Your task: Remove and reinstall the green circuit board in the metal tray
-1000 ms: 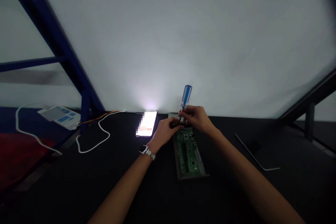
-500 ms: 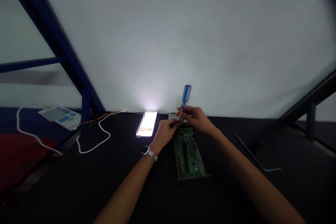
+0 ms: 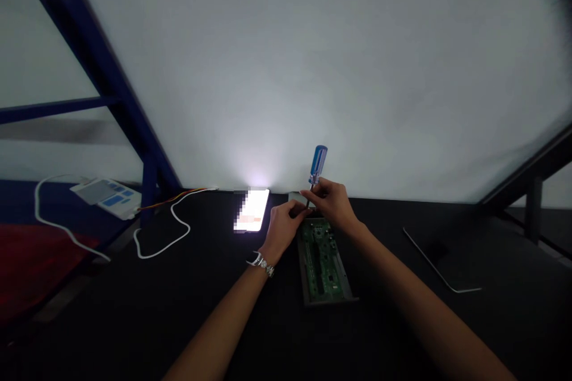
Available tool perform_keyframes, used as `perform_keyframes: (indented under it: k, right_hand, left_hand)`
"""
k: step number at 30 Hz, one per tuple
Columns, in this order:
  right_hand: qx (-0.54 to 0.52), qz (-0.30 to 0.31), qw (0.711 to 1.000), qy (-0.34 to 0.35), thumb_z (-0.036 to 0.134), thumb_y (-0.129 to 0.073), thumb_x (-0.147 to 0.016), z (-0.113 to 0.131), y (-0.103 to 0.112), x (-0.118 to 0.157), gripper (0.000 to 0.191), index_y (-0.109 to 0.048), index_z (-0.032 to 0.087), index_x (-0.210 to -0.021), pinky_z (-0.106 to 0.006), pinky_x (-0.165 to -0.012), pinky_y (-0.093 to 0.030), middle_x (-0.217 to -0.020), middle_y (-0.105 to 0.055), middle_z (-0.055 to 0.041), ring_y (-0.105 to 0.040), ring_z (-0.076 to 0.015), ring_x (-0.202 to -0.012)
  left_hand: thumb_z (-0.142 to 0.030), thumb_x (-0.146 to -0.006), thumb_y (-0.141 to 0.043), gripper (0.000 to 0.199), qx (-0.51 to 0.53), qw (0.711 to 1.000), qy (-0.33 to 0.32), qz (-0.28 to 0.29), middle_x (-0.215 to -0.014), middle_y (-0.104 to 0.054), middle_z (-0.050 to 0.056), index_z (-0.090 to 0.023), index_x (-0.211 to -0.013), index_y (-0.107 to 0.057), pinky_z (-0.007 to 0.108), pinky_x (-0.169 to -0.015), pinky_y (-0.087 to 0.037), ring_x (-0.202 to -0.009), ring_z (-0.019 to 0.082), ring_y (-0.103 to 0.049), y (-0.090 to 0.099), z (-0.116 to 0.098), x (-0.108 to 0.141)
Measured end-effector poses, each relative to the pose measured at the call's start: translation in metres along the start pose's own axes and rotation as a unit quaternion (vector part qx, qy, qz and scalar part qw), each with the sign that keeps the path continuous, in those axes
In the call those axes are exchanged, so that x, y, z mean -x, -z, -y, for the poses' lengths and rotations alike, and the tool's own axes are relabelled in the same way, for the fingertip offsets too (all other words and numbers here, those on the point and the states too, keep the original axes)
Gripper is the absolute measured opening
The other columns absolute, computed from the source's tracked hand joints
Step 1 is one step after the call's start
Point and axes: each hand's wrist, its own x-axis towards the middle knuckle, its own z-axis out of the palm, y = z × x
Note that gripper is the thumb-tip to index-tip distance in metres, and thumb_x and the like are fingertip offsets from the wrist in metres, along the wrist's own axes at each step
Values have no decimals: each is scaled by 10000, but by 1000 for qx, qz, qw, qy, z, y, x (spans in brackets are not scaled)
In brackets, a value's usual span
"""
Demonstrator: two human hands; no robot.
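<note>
A screwdriver [image 3: 319, 162] with a clear blue handle stands nearly upright, its tip down at the far end of the circuit board [image 3: 328, 274]. The fingers of my right hand [image 3: 334, 202] pinch its shaft just under the handle. Close to the tip, the thumb and fingers of my left hand [image 3: 286, 226] are closed together at the board's far left corner; whatever they hold is hidden. The green board lies in a shallow dark metal frame [image 3: 305, 286] on the black table. A small pale piece [image 3: 295, 197] shows behind my left fingers.
Left of my hands a lit phone [image 3: 252, 211] lies on the table. Farther left are a white cable [image 3: 181, 223] and a white card with blue patches [image 3: 117, 199]. A thin bent metal rod [image 3: 431, 268] lies to the right. A white wall [image 3: 379, 83] rises behind.
The fingers of my right hand have shifted slightly around the screwdriver shaft. The screwdriver stays at the board's far end, and my left hand keeps its place. The view has moved a little.
</note>
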Motion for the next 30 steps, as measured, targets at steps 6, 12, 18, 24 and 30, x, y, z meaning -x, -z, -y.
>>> perform_keyframes:
  k: [6,12,18,24,30]
  right_hand:
    - [-63,141,988,-12,382,-616,-859,5,14,-1,251,-678,191,-1009,-283,-570,-509,-899,-720,-70,-658,-182,-746]
    - [-54,137,989,-14,364,-635,-842,5,21,-4,244,-725,171,-961,-300,-578,-514,-832,-741,-62,-649,-169,-639]
    - [-2,99,995,1,386,-662,-823,6,17,-3,217,-688,170,-822,-268,-532,-443,-674,-683,-19,-588,-138,-548]
    - [-1,72,997,2,443,-678,-808,6,12,-2,310,-568,187,-672,-256,-500,-400,-558,-573,23,-524,-116,-502]
    - [-3,43,999,19,438,-687,-802,3,6,-1,326,-535,195,-646,-257,-520,-430,-583,-552,23,-501,-113,-536]
  left_hand:
    - [-256,-892,-600,155,-4,999,-33,41,-890,-758,40,-183,-925,-733,296,-718,-510,-790,196,-696,5,-1,1]
    - [-259,-918,-564,189,-6,997,-34,71,-959,-757,36,-204,-1000,-724,313,-784,-512,-861,198,-698,6,1,1]
    - [-290,-801,-713,169,14,999,-9,30,-902,-745,35,-182,-931,-703,297,-748,-524,-823,195,-690,1,1,0]
    - [-311,-842,-665,146,-17,1000,-1,19,-800,-746,16,-181,-839,-731,276,-666,-483,-727,184,-679,0,0,0]
    - [-299,-885,-610,173,-23,999,-25,32,-847,-756,29,-181,-888,-736,282,-669,-487,-734,185,-679,4,-2,2]
